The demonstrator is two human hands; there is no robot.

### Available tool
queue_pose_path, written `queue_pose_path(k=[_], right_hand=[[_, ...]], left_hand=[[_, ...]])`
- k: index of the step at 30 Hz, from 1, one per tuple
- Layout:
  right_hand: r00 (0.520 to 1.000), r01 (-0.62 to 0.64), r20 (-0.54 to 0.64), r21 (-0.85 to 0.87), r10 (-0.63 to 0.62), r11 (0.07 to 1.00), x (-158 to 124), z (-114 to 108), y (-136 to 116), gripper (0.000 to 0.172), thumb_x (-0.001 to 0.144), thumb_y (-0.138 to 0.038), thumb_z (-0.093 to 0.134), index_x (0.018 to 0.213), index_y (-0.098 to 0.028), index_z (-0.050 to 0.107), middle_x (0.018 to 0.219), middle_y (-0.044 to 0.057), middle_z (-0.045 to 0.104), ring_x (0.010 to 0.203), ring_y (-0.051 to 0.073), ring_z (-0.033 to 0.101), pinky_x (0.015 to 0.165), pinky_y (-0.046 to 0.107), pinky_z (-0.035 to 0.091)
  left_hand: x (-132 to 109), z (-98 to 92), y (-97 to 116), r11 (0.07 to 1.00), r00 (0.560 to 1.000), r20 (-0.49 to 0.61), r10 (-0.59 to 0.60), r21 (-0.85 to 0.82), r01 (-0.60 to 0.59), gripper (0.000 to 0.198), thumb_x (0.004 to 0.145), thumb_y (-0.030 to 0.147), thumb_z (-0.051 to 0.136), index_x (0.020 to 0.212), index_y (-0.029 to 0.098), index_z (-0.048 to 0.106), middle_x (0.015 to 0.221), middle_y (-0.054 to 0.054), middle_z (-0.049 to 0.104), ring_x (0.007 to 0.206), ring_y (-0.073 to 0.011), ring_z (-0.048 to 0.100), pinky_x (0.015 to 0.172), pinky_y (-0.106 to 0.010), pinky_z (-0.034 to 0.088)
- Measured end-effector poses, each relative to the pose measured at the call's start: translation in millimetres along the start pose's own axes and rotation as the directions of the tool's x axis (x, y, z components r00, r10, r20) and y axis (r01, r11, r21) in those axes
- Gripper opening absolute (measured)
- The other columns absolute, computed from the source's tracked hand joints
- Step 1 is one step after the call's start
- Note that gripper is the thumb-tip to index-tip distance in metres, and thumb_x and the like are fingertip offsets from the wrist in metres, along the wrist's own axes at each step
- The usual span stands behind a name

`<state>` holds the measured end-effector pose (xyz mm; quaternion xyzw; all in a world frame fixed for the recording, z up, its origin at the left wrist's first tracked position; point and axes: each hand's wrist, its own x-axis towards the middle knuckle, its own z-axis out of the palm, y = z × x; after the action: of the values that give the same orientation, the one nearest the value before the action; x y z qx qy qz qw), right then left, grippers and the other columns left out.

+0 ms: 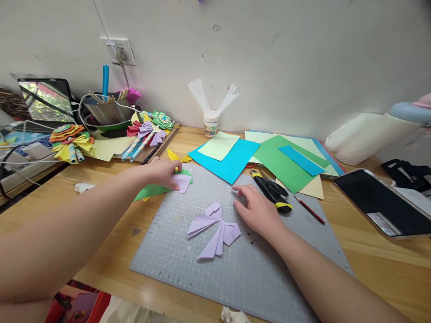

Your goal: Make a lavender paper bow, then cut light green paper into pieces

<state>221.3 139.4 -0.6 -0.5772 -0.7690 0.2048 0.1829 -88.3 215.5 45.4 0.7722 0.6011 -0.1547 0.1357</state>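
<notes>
My left hand reaches to the far left corner of the grey cutting mat; its fingers are curled over a small lilac paper piece that lies on a green sheet. My right hand rests palm down on the mat with fingers apart, holding nothing. A folded lilac paper bow lies on the mat just left of that hand. Black-and-yellow scissors lie just beyond the right hand.
Blue, green and cream paper sheets spread across the back of the wooden desk. A red pencil, a tablet, a paper cup with straws and finished paper flowers stand around the mat.
</notes>
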Motion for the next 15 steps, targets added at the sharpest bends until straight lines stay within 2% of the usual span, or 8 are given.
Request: queue_pose_path(k=[3,7,10,12,15], right_hand=[[1.000,0.007,-0.004,0.001,-0.007,1.000,-0.1,-0.2,0.0,0.032,0.086,-0.024,0.052,0.117,-0.023,0.059,0.115,0.005,0.064,0.066,0.015,0.057,0.061,0.030,0.039],[1.000,0.015,-0.008,0.004,-0.015,1.000,-0.3,0.5,1.4,0.031,0.086,-0.025,0.052,0.116,-0.023,0.060,0.116,0.006,0.064,0.072,0.017,0.059,0.063,0.030,0.040],[1.000,0.014,-0.004,0.004,-0.014,1.000,-0.1,1.6,2.6,0.030,0.086,-0.025,0.052,0.115,-0.024,0.060,0.116,0.005,0.064,0.075,0.017,0.061,0.064,0.030,0.040],[1.000,0.009,0.001,0.001,-0.009,1.000,0.4,2.0,3.0,0.029,0.087,-0.026,0.052,0.115,-0.025,0.061,0.116,0.004,0.064,0.074,0.017,0.061,0.063,0.030,0.040],[1.000,0.003,0.005,-0.001,-0.003,1.000,1.2,2.0,3.0,0.029,0.087,-0.027,0.052,0.114,-0.025,0.061,0.116,0.004,0.064,0.073,0.017,0.061,0.062,0.030,0.039]], left_hand=[[-2.6,4.7,-2.8,0.999,0.999,0.016,-0.037,-0.014,0.037,0.042,0.087,0.047,0.059,0.117,0.017,0.057,0.111,-0.008,0.062,0.100,-0.0230,0.059,0.092,-0.047,0.045],[-10.8,1.4,-5.7,0.993,0.997,-0.002,-0.082,-0.082,0.081,0.033,0.089,0.042,0.059,0.108,0.016,0.061,0.107,-0.007,0.063,0.093,-0.0193,0.061,0.082,-0.040,0.051],[-23.7,-13.7,-15.8,0.982,0.988,-0.096,-0.124,-0.155,0.108,0.026,0.086,0.042,0.059,0.094,0.017,0.062,0.088,-0.002,0.063,0.081,-0.0179,0.059,0.071,-0.032,0.047],[-35.9,-28.1,-26.8,0.973,0.966,-0.194,-0.173,-0.189,0.136,0.026,0.087,0.042,0.053,0.085,0.017,0.060,0.076,0.001,0.057,0.074,-0.0171,0.056,0.068,-0.029,0.042],[-52.7,-47.4,-43.0,0.964,0.936,-0.283,-0.208,-0.219,0.148,0.032,0.090,0.043,0.043,0.078,0.017,0.057,0.067,0.003,0.047,0.067,-0.0127,0.049,0.072,-0.028,0.038]])
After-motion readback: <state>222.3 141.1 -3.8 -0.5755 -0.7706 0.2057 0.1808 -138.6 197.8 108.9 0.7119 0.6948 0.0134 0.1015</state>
